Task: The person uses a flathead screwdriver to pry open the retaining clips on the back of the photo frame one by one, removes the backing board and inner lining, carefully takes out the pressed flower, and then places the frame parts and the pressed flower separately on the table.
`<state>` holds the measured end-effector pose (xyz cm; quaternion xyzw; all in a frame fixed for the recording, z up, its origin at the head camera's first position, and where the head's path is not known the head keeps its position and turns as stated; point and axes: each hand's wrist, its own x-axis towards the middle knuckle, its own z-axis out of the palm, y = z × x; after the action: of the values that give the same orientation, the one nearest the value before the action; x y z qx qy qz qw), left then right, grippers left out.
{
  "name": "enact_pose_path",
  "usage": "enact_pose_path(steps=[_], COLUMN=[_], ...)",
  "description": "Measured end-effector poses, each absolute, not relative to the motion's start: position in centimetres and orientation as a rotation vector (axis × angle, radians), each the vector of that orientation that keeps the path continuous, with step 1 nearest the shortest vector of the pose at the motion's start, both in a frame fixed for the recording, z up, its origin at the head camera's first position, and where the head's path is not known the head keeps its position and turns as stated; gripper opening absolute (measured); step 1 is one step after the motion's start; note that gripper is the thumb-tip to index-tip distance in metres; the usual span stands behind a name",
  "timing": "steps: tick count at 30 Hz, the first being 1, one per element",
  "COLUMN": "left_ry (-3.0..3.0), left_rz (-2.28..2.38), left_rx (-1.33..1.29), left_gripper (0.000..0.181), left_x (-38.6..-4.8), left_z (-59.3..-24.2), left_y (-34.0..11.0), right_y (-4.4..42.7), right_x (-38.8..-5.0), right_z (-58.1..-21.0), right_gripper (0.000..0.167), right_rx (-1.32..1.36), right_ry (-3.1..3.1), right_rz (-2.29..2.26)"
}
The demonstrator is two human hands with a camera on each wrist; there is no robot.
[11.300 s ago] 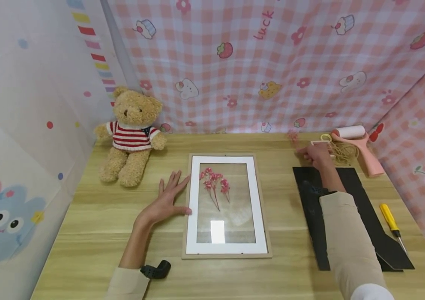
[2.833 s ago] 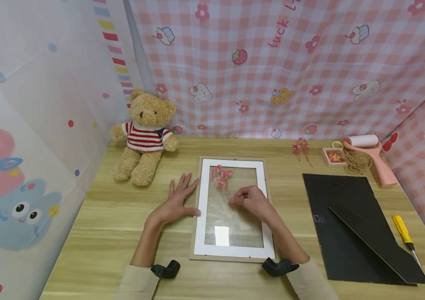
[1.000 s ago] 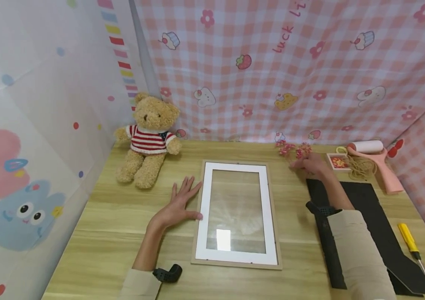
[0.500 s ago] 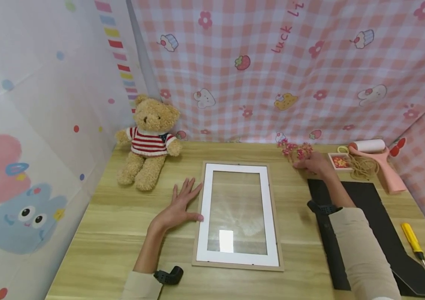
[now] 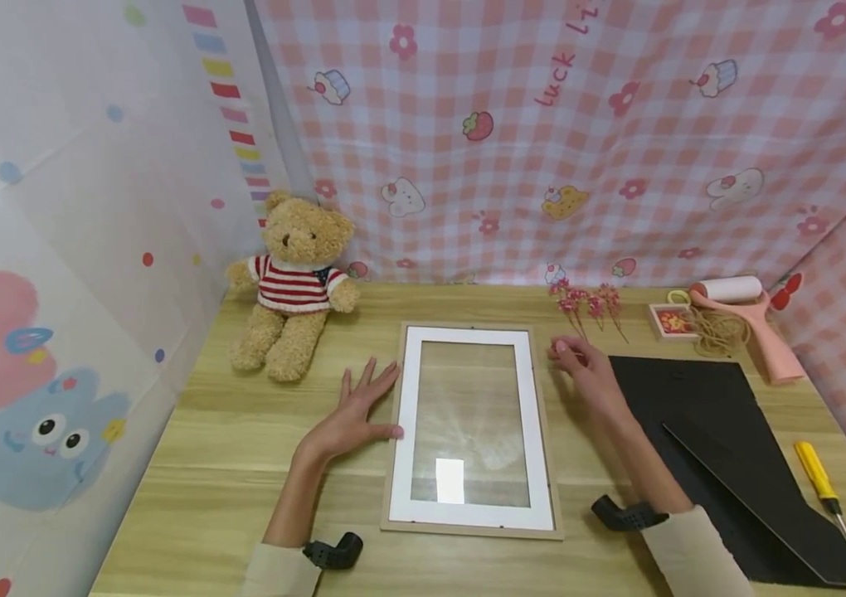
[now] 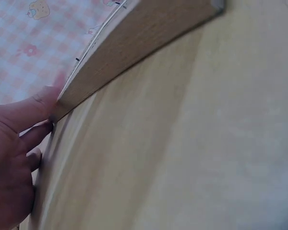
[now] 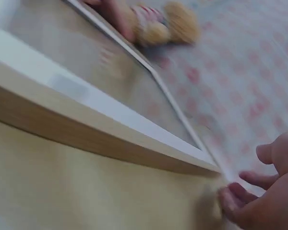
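Observation:
A light wooden picture frame (image 5: 535,464) with a white mat and a glass pane lies flat on the table. My left hand (image 5: 348,423) rests at its left side with fingers spread, the thumb touching the frame edge. The left wrist view shows that thumb (image 6: 33,108) against the frame's wooden side (image 6: 129,43). My right hand (image 5: 589,377) hovers by the frame's upper right side, fingers loosely bent, holding nothing. The right wrist view shows it apart from the frame's corner. Pink dried flower sprigs (image 5: 575,295) lie behind the right hand, near the back of the table.
Black backing boards (image 5: 699,390) lie at the right, beside a yellow-handled screwdriver (image 5: 814,468). Behind them are a small box (image 5: 673,321), twine (image 5: 722,330) and a pink-handled roller (image 5: 774,344). A teddy bear (image 5: 292,286) sits at the back left.
The flower sprigs went from the frame's glass to the back of the table. My right hand has let go of them and moved toward the frame. The left hand stays put.

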<state>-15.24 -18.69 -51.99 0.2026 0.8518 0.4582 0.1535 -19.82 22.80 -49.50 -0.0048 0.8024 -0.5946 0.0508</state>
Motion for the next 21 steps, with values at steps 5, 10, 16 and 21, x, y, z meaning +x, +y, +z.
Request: enact_pose_path(steps=[5,10,16,21], left_ry=[2.486,2.57,2.755,3.004], left_rz=[1.368,1.341,1.265,1.06], left_rx=[0.555,0.524,0.499,0.551], left_gripper=[0.081,0.073,0.065,0.065], left_x=[-14.8,-14.3,-13.3,-12.6], left_z=[-52.0,-51.8,-51.8,-51.7], left_y=[-18.4,-17.7,-16.8,-16.1], right_y=[20.0,18.2,17.2,16.7], right_x=[-15.8,-13.7,-13.4,-13.2], right_z=[-50.7,-52.0,-52.7,-53.0], right_gripper=[0.059,0.06,0.063,0.066], right_rx=[-0.045,-0.142,-0.219,-0.211], right_ry=[2.394,2.384,2.401,2.362], right_rz=[-1.815,-1.882,-1.961,-2.016])
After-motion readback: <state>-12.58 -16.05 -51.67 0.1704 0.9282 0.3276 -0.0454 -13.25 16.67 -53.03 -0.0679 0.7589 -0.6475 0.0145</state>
